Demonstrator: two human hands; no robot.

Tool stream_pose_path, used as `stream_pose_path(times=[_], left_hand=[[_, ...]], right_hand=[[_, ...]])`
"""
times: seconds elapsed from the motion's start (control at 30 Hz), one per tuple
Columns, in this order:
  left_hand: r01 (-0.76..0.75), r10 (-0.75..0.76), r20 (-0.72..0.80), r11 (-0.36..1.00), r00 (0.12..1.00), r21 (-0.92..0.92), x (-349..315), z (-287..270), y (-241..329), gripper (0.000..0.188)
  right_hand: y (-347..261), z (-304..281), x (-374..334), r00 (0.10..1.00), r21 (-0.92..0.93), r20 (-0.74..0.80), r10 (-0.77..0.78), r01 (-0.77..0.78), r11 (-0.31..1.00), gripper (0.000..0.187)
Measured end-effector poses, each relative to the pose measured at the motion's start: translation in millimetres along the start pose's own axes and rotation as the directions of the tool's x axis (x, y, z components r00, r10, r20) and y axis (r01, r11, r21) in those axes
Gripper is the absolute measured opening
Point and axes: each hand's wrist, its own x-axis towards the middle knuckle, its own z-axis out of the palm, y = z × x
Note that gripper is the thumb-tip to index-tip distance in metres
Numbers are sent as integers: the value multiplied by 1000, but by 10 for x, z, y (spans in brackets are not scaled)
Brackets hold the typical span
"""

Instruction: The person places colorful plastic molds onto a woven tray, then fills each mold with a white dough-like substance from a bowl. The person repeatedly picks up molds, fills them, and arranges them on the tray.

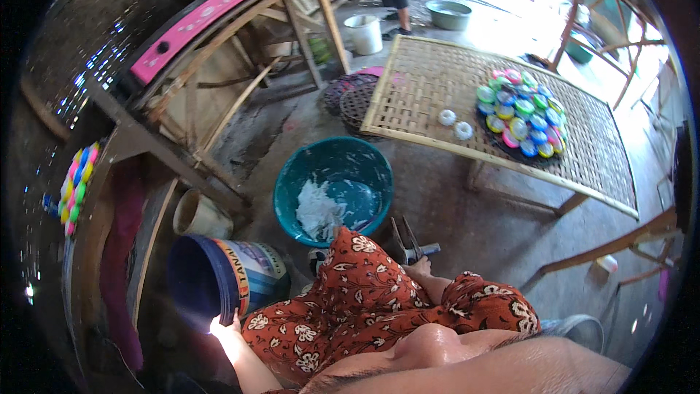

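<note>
I see one blue bucket (255, 273) right at the left hand (227, 323), mostly just beyond it, tipped so its dark mouth faces left. The left hand is clamped on the bucket's near rim, its forearm slanting up and leftward from the lower edge of my view. Beyond that hand and to its right I count one teal basin (357, 160) with one white heap (319, 208) inside; farther off, one white pail (363, 34). Farther right of the hand stands one woven table (430, 66) bearing two small white pieces (463, 130) and one pile of many-coloured pieces (520, 115), too crowded for me to count. The right hand is out of my view, so I cannot tell its state.
</note>
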Motion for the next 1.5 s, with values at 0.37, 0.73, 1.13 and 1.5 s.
stream_pose_path(times=[0.37,0.73,1.13,1.5], left_hand=[[481,-685,201,244,700,-842,407,167,160,27],[291,-536,84,315,840,-903,-360,403,766,25],[185,-511,53,210,858,-960,-520,372,771,22],[148,-487,53,159,872,-976,-491,405,734,20]], right_hand=[[1423,-788,-176,930,115,-314,192,-164,980,86],[-923,6,194,836,841,383,-393,-139,524,83],[-1954,507,478,983,710,79,-164,60,701,73],[-3607,1129,1250,876,788,350,-333,-82,611,50]])
